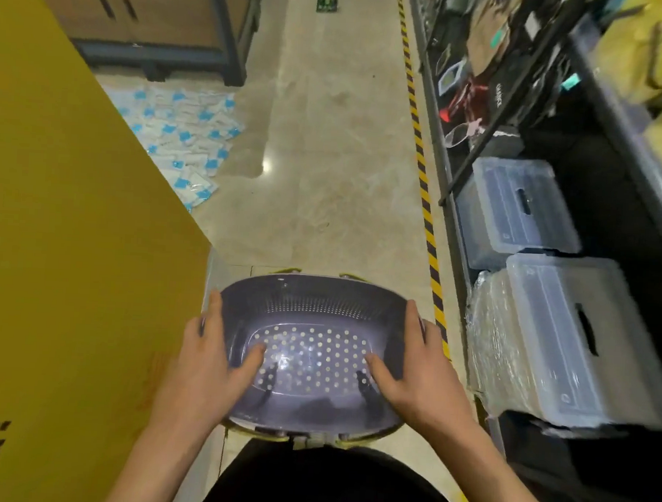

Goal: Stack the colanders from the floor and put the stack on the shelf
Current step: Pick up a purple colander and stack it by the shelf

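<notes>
A grey-purple oval colander (pixel 313 311) with a perforated bottom is held above the floor in front of me. Yellow-green rims of other colanders (pixel 353 278) peek out under it, so it tops a nested stack. My left hand (pixel 208 363) grips the left rim, thumb inside the bowl. My right hand (pixel 419 370) grips the right rim the same way. The shelf (pixel 460 234), a dark metal rack, runs along the right side.
A big yellow cardboard box (pixel 64 256) stands close on my left. Clear plastic storage bins (pixel 515 210) fill the rack's bottom level on the right. Yellow-black hazard tape (pixel 426 202) lines the floor beside the rack. White-blue packets (pixel 186 135) lie on the floor ahead left.
</notes>
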`<state>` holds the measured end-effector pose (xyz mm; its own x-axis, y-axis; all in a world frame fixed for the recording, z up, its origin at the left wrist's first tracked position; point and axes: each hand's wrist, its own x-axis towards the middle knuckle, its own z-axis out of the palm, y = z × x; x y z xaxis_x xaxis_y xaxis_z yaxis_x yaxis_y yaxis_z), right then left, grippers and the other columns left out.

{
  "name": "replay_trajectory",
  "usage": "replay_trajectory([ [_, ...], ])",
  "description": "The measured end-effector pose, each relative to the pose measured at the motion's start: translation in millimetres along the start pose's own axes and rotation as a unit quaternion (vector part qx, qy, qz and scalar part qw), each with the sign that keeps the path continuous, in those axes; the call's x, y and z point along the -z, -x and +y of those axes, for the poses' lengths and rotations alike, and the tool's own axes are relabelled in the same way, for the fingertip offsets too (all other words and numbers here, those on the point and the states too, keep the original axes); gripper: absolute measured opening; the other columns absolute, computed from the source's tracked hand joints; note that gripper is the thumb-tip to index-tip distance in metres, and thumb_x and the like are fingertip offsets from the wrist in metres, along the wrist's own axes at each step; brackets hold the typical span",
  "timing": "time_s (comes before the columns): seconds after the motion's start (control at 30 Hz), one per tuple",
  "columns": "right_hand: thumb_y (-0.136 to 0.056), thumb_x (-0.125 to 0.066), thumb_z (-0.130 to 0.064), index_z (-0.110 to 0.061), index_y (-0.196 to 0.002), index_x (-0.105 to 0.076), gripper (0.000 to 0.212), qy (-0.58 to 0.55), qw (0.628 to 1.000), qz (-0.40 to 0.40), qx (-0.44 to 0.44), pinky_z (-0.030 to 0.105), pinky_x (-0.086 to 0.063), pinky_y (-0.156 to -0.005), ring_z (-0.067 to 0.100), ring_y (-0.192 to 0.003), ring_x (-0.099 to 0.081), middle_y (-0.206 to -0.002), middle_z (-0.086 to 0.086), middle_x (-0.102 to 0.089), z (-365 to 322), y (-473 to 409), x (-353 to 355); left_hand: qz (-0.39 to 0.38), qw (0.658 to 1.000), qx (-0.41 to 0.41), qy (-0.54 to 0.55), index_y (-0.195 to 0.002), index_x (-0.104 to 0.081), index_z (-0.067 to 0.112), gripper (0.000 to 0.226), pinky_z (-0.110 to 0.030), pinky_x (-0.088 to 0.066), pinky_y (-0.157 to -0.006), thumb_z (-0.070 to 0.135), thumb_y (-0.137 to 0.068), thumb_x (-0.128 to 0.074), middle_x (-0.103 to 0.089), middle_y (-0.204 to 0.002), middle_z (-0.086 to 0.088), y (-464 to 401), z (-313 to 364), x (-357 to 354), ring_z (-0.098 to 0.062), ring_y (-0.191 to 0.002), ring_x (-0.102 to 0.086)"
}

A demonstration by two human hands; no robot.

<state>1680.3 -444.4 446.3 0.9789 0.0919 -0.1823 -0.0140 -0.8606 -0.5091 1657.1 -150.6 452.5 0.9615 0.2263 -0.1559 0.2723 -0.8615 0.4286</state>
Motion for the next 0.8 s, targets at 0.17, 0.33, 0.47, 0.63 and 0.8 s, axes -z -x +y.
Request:
replay_trajectory([
  [0.17,-0.092,-0.055,-0.057,-0.016,-0.158,0.0,0.095,-0.01,0.99,0.081,-0.119,0.029,-0.046,-0.079,0.027,-0.115,-0.054,-0.144,0.012,-0.034,6.8,36.1,5.2,-0.093,0.987,-0.127,-0.028,-0.159,-0.001,0.027,0.1,-0.035,-0.048,-0.068,0.069,-0.083,-0.051,-0.042,-0.143,-0.016,-53.1,46.4,3.6,-0.035,-0.108,-0.062],
  [0.33,-0.085,-0.039,-0.078,-0.033,-0.154,0.017,0.1,-0.069,0.929,0.162,-0.324,0.03,-0.047,-0.082,0.023,-0.12,-0.051,-0.148,0.001,-0.027,0.1,103.8,-11.1,-0.192,0.939,-0.281,-0.035,-0.16,-0.004,0.026,0.098,-0.039,-0.048,-0.073,0.061,-0.085,-0.057,-0.047,-0.127,-0.015,-78.8,100.7,-17.2,-0.038,-0.101,-0.062],
  [0.47,-0.077,-0.028,-0.088,-0.04,-0.151,0.019,0.1,-0.092,0.858,0.241,-0.444,0.028,-0.049,-0.085,0.018,-0.124,-0.049,-0.149,-0.003,-0.027,-19.2,168.0,-43.2,-0.258,0.882,-0.392,-0.048,-0.159,-0.011,0.029,0.098,-0.033,-0.041,-0.061,0.061,-0.081,-0.059,-0.047,-0.115,-0.009,-65.5,133.3,-40.3,-0.035,-0.088,-0.064],
  [0.63,-0.08,-0.037,-0.081,-0.041,-0.152,0.015,0.097,-0.111,0.745,0.329,-0.57,0.025,-0.046,-0.075,0.02,-0.121,-0.053,-0.146,-0.005,-0.028,-58.2,253.8,-88.0,-0.35,0.78,-0.514,-0.067,-0.158,-0.006,0.033,0.098,-0.029,-0.037,-0.056,0.066,-0.081,-0.056,-0.043,-0.112,-0.004,-10.2,164.7,-71.6,-0.027,-0.083,-0.063],
  [0.8,-0.083,-0.042,-0.073,-0.036,-0.155,0.008,0.095,-0.127,0.623,0.398,-0.661,0.031,-0.049,-0.078,0.022,-0.119,-0.054,-0.144,-0.003,-0.032,-106.0,339.8,-124.2,-0.408,0.661,-0.625,-0.07,-0.159,-0.013,0.03,0.096,-0.027,-0.039,-0.058,0.061,-0.081,-0.06,-0.043,-0.105,-0.001,86.4,176.7,-84.0,-0.016,-0.077,-0.059],
])
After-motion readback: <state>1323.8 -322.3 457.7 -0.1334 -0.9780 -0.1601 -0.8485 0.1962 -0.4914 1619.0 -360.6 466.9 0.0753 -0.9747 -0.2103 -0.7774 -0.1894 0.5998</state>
